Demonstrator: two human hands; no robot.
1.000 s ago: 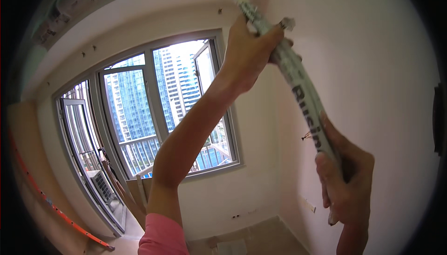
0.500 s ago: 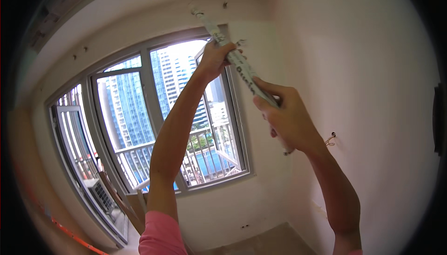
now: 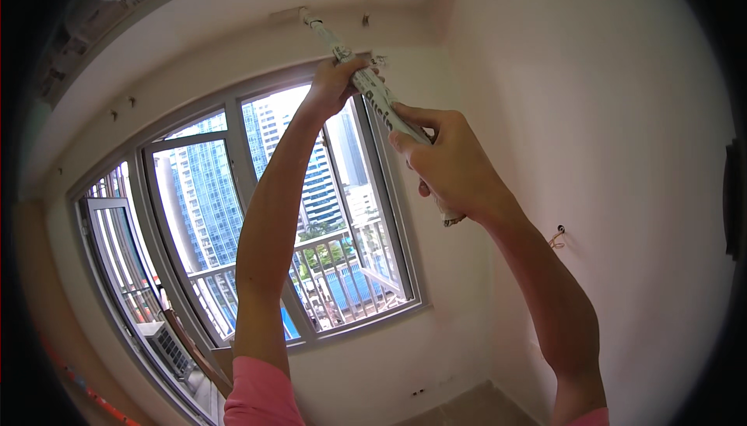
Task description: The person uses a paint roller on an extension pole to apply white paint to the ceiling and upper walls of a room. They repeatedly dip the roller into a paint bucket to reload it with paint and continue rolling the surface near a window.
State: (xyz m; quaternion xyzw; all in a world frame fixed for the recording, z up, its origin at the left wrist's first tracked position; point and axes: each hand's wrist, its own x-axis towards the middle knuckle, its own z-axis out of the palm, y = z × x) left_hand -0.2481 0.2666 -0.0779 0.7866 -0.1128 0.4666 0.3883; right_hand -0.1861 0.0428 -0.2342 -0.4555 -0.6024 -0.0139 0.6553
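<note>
A long, slim, pale tube (image 3: 381, 107) with dark printing slants up and to the left in front of me. My left hand (image 3: 334, 84) wraps round its upper part. Lower down, my right hand (image 3: 451, 150) grips it, with the thumb laid along the tube. A crumpled end sticks out below the right hand. Past a dark ring, the narrow white tip reaches the top of the wall by the ceiling edge; whether it touches cannot be made out. Pale patchy marks (image 3: 288, 14) show on the surface beside the tip.
Behind my arms stands a grey-framed window (image 3: 241, 146), with a railing and tall buildings outside. Its left sash (image 3: 109, 208) is swung open. Wires stick out of a hole (image 3: 559, 231) in the right wall. An orange strip (image 3: 93, 395) lies at lower left.
Both hands have moved up and to the left with the tube, keeping their grip. The tip now sits closer to the ceiling edge. My view has shifted slightly.
</note>
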